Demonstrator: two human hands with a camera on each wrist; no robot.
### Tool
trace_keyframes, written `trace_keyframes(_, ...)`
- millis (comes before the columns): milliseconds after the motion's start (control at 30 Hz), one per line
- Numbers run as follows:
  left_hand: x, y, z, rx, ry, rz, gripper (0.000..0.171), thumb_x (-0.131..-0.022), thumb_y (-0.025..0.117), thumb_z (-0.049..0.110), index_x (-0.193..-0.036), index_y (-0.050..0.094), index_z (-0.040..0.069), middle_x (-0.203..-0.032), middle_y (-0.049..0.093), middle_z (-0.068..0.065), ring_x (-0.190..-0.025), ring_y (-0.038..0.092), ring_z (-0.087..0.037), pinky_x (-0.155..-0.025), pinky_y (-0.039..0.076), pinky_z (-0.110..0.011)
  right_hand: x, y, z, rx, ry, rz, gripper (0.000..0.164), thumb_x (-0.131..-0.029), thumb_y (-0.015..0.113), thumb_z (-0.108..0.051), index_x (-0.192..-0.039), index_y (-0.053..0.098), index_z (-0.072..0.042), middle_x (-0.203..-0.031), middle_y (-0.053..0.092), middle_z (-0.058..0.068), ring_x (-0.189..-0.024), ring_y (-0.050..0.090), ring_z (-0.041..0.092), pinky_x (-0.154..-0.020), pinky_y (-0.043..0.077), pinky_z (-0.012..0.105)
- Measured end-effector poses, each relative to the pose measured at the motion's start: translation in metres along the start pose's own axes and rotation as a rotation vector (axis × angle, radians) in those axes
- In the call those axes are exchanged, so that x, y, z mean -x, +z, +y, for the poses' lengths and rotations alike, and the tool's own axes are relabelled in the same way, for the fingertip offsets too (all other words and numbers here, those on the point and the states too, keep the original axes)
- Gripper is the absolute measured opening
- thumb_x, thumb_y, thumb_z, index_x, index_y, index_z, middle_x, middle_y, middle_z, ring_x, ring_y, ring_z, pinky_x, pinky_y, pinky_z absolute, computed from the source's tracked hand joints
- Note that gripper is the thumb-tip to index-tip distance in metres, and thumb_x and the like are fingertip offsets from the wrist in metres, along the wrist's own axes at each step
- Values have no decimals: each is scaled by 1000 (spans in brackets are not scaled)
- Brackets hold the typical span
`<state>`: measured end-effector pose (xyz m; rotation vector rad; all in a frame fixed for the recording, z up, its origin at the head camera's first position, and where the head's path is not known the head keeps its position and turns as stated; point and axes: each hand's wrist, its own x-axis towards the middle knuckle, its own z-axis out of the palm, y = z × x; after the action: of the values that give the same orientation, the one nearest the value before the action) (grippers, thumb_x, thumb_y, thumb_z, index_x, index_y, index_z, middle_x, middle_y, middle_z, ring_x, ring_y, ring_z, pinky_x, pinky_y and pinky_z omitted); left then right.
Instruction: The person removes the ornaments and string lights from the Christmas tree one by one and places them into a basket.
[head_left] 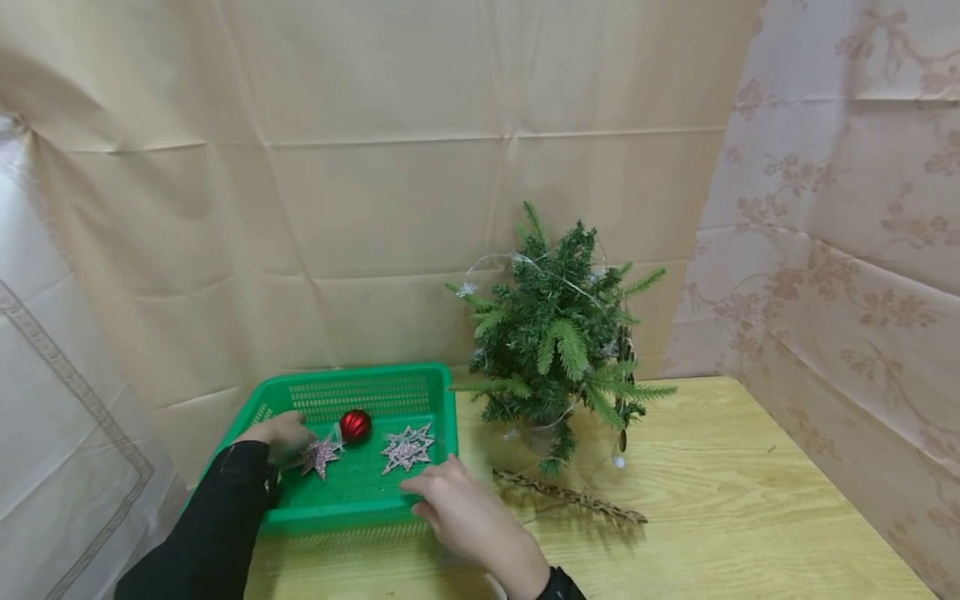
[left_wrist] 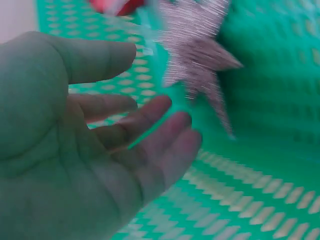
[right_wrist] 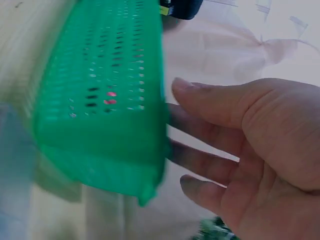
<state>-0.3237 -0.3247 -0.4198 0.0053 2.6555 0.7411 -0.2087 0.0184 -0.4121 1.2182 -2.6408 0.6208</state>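
A green plastic basket [head_left: 352,510] stands on the table. Inside it lie a shiny red ball ornament [head_left: 356,426], a pink glitter star [head_left: 320,457] and, further right, a silvery-pink star cluster [head_left: 407,449]. My left hand [head_left: 281,435] reaches into the basket's left part beside the pink star; in the left wrist view its fingers [left_wrist: 165,145] are spread loosely, with nothing between thumb and fingers. My right hand [head_left: 461,508] is at the basket's front right corner, fingertips right at the rim. In the right wrist view the thumb [right_wrist: 215,100] and fingers are apart, holding nothing.
A small potted artificial fir tree [head_left: 555,342] with a wire light string [head_left: 558,279] stands right of the basket. A brown twisted strand [head_left: 570,495] lies before it on the wooden table [head_left: 720,475]. Beige cloth [head_left: 375,208] hangs behind, patterned cloth [head_left: 840,275] at the right.
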Motion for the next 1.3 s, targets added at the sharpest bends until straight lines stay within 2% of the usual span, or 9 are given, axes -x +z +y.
trace_keyframes(33, 1, -4, 5, -47, 19, 13, 65, -102, 53, 12, -145, 24, -26, -148, 23, -47, -137, 24, -62, -109, 32, -65, 2, -6, 0, 5, 5, 4, 31, -92, 75, -15, -123, 73, -15, -111, 73, -5, -105, 66, 7, -108, 44, 48)
trace_keyframes(167, 15, -21, 31, -143, 108, 83, 70, -104, 55, 23, -147, 24, -23, -147, 29, -46, -135, 31, -61, -106, 35, -65, 13, -29, 5, 22, 21, 46, 31, -95, 74, -16, -125, 72, -16, -115, 72, -3, -107, 66, 11, -101, 51, 39)
trace_keyframes(500, 70, -20, 112, -71, 421, 239, 75, -106, 55, 31, -154, 20, -15, -152, 32, -39, -138, 34, -54, -108, 33, -65, 65, -97, 40, 105, 70, 256, 30, -92, 77, -18, -121, 74, -10, -109, 74, 1, -97, 69, 16, -85, 57, 35)
trace_keyframes(633, 91, -6, 139, -69, 501, 313, 73, -106, 56, 32, -157, 23, -8, -154, 34, -33, -138, 39, -49, -108, 35, -63, 85, -120, 52, 107, 137, 302, 32, -92, 77, -19, -122, 73, -10, -111, 74, 2, -95, 69, 16, -84, 58, 37)
trace_keyframes(800, 109, 20, 159, -63, 552, 392, 74, -105, 56, 38, -159, 24, -1, -154, 39, -26, -115, 56, -36, -101, 44, -56, 107, -132, 67, 36, 215, 269, 29, -96, 73, -22, -123, 73, -11, -118, 73, 3, -102, 70, 20, -85, 57, 42)
trace_keyframes(833, 110, 26, 162, -51, 554, 397, 75, -105, 57, 39, -160, 23, 0, -154, 40, -25, -106, 59, -34, -98, 45, -54, 110, -133, 70, 8, 221, 250, 29, -97, 72, -23, -123, 73, -11, -118, 73, 3, -97, 71, 17, -83, 58, 41)
trace_keyframes(967, 114, 53, 175, 68, 539, 386, 72, -104, 61, 35, -158, 26, 3, -155, 42, -20, -117, 60, -32, -100, 46, -53, 120, -132, 83, -102, 237, 161, 33, -101, 65, -29, -125, 72, -8, -120, 72, 7, -93, 71, 13, -77, 59, 34)
trace_keyframes(1100, 116, 78, 191, 172, 549, 390, 55, -102, 65, 30, -147, 45, 8, -145, 53, -13, -111, 61, -25, -98, 47, -50, 120, -129, 91, -161, 256, 89, 42, -102, 61, -37, -126, 70, -3, -123, 71, 11, -103, 71, 25, -79, 59, 35)
trace_keyframes(1300, 104, 108, 211, 83, 680, 337, 40, -100, 67, 28, -133, 61, 7, -132, 61, -11, -108, 62, -30, -94, 49, -52, 115, -121, 100, -123, 280, 20, 38, -98, 68, -28, -121, 71, 2, -116, 72, 15, -100, 72, 29, -84, 58, 42)
